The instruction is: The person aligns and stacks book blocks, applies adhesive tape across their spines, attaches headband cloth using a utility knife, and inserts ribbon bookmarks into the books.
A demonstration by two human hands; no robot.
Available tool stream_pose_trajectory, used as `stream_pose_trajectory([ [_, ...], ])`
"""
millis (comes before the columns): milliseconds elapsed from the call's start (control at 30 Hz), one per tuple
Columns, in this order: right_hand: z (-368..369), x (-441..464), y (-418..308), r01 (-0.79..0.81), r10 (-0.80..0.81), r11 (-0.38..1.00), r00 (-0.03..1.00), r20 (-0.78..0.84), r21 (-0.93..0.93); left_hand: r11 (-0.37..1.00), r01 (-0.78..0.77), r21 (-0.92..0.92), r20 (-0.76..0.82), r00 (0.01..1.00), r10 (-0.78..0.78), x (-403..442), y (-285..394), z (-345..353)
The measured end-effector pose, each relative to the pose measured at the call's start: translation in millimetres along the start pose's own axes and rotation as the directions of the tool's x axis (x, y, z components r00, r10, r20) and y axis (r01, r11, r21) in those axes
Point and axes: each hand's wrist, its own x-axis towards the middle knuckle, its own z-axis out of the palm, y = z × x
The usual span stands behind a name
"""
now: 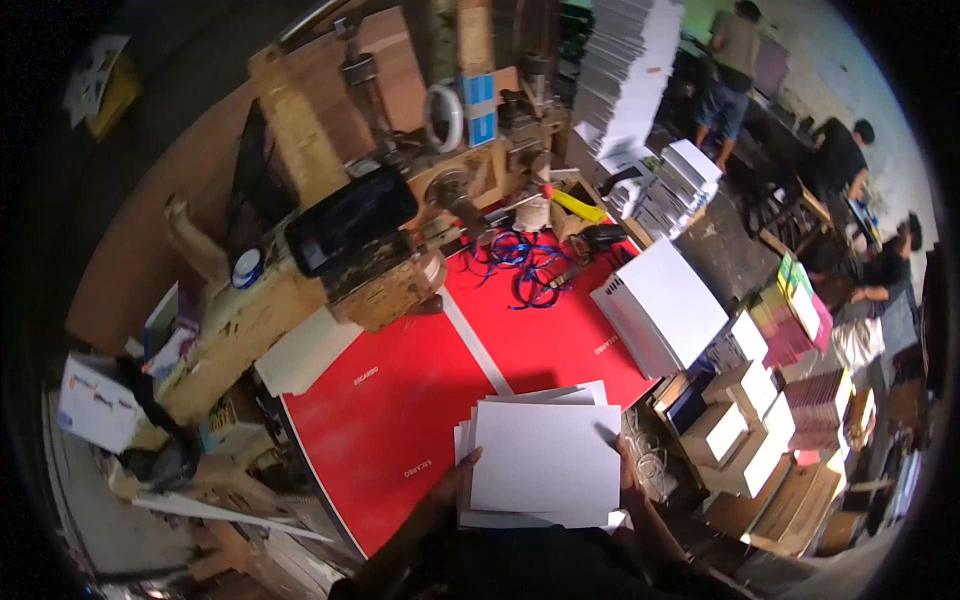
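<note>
A loose stack of white sheets [546,457] lies between my two hands at the bottom centre, over the near edge of the red board [400,440]. Its sheets are unevenly aligned, some sticking out at the left and the top. My left hand [464,474] grips the left side of the stack, thumb on top. On the right side my right hand [628,466] holds the stack's edge, its fingers partly hidden. A taller white paper stack [665,310] rests on the board's right part, and pale sheets [308,350] lie at its left edge.
Behind the board stands a wooden and metal machine [375,290] with a black phone [352,220] on it. Blue ribbon [530,265] and a yellow-handled tool [578,204] lie nearby. Boxes [745,430] fill the right. Several people are at the upper right, one standing [733,60].
</note>
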Motion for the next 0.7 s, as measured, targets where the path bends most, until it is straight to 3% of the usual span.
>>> stream_pose_trajectory([
  [33,-8,3,13,-0.126,0.128,0.988,0.992,-0.020,0.092,0.987,0.112,-0.112,0.008,0.994,-0.112,-4,7,5],
  [67,-26,7,39,-0.072,0.077,0.990,0.997,-0.031,0.118,0.986,0.087,-0.142,0.001,0.996,-0.088,1,7,2],
  [133,-4,1,-7,0.002,-0.003,0.999,1.000,0.010,0.040,1.000,-0.001,-0.002,0.150,0.989,0.001,13,10,-8],
  [167,8,-4,-27,0.079,-0.078,0.997,0.997,0.021,-0.010,0.999,-0.021,-0.027,0.147,0.989,0.025,7,22,-5],
  [233,13,-4,-39,-0.242,0.246,0.967,0.969,-0.034,0.083,0.999,0.038,-0.009,0.244,0.969,-0.035,-13,53,6],
  [333,3,6,-8,-0.070,0.049,0.988,0.988,0.148,0.136,1.000,0.008,-0.009,0.203,0.979,-0.006,-22,68,6],
  [433,22,3,-23,-0.136,0.125,0.962,0.990,0.063,0.236,0.998,0.068,0.014,0.194,0.979,-0.070,-39,85,2],
  [500,30,5,-33,-0.177,0.169,0.982,0.980,0.107,0.072,0.990,0.138,0.028,0.179,0.974,-0.141,-50,82,-20],
  [533,29,11,-36,-0.350,0.323,0.926,0.928,0.186,0.139,0.968,-0.120,0.221,0.253,0.965,0.062,-59,76,-37],
  [567,34,12,-38,-0.366,0.338,0.920,0.922,0.189,0.142,0.920,-0.243,0.307,0.305,0.941,0.147,-69,72,-53],
  [600,49,14,-47,-0.538,0.487,0.818,0.836,0.252,0.203,0.851,-0.363,0.380,0.353,0.907,0.230,-80,71,-66],
  [633,66,18,-63,-0.684,0.607,0.686,0.726,0.323,0.246,0.580,-0.596,0.555,0.469,0.800,0.374,-100,87,-70],
  [667,96,16,-97,-0.781,0.717,0.597,0.623,0.314,0.184,0.410,-0.676,0.612,0.543,0.736,0.404,-117,97,-71],
  [700,94,23,-79,-0.782,0.717,0.593,0.621,0.317,0.190,0.225,-0.734,0.641,0.610,0.665,0.431,-135,108,-72],
])
